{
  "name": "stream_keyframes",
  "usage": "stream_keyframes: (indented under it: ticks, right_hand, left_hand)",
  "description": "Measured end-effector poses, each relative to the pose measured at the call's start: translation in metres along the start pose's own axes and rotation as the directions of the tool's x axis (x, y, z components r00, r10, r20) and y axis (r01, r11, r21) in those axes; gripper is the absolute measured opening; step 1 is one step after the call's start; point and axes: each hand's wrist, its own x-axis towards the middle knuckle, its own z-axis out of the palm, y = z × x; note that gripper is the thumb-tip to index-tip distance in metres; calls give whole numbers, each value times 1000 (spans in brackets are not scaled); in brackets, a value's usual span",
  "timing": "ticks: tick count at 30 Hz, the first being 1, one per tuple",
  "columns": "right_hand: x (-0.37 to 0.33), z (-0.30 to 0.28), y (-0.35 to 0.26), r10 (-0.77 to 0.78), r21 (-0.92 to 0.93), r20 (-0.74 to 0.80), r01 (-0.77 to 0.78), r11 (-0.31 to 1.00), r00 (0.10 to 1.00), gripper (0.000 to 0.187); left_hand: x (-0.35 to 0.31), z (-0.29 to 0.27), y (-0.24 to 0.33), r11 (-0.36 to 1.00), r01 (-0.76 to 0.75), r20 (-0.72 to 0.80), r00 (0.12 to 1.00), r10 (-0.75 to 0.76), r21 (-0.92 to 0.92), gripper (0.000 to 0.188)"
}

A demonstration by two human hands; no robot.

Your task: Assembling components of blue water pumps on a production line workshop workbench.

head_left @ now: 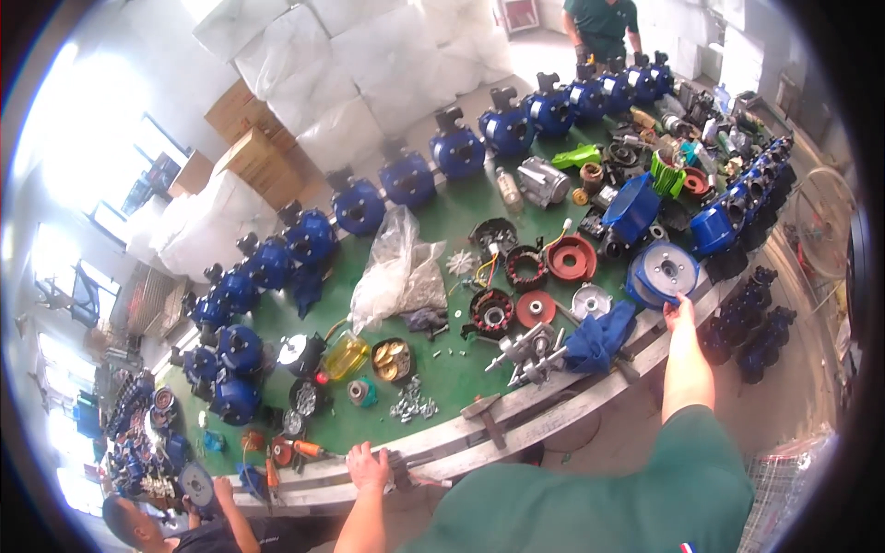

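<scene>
We have the right hand [680, 313] closed on the near rim of a round blue housing [655, 276], at the right part of the green-topped bench [458, 392], near its front edge. Left hand [369, 468] at the bench edge, grip unclear, can't tell. Near the housing, blue cloth [601, 341]; beyond, we see blue pump bodies [457, 153] lining the far edge.

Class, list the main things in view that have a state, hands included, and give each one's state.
Round blue part: face exposed
Right hand: touching that part's lower rim
Left hand: at the table edge, fingers bent
Blue cloth: crumpled
Plastic bag: filled
Screws: loose, heaped
</scene>
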Motion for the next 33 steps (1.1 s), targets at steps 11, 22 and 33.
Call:
stream_keyframes:
  ticks: [11,22,33]
  right_hand:
    - [-84,43,14,-192,121,-9,192,974,981,19]
    - [-341,94,90,135,2,530,-161,987,837,11]
    - [-485,137,300,540,-462,600,-295,836,590,29]
  left_hand:
    - [-5,5,-13,996,5,-13,1000,-6,-88,48]
    - [-20,10,-27,992,37,-57,997,-44,-123,51]
    - [0,3,-32,802,-90,-130,991,16,-591,38]
